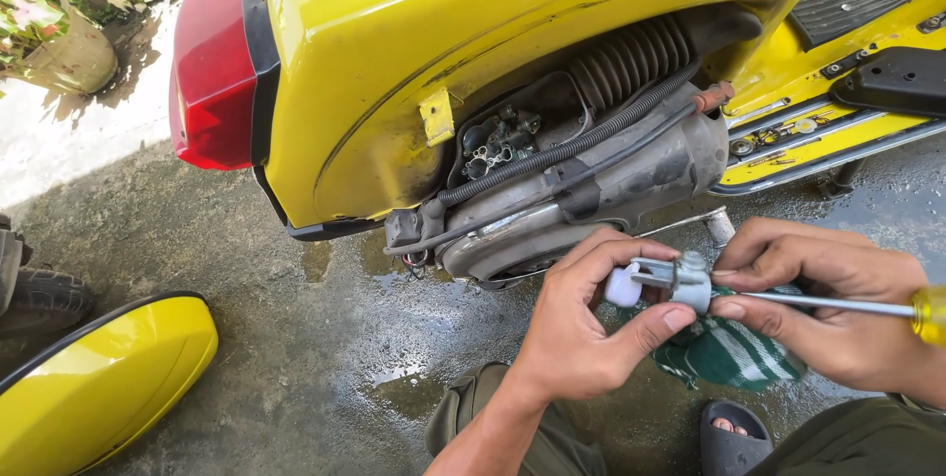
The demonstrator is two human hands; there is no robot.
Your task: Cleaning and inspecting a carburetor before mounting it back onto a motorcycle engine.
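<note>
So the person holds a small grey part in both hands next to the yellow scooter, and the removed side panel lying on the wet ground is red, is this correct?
Not quite. The head view shows the removed side panel on the wet ground is yellow, like the scooter; only the tail light is red. The rest holds: the left hand and right hand both hold the small grey part.

the left hand (pixel 581 323) came up from the lower middle on a bare forearm, wrist bent slightly back, palm turned toward the wearer. its thumb lay across below the grip and its fingers curled over above it, the tips pinched closed. the right hand (pixel 823 304) entered from the right edge, just beside the left grip, nearly touching it. its forefinger and thumb met in a tight grip, the other fingers folded beneath. a sandalled foot showed below the right grip.
</note>
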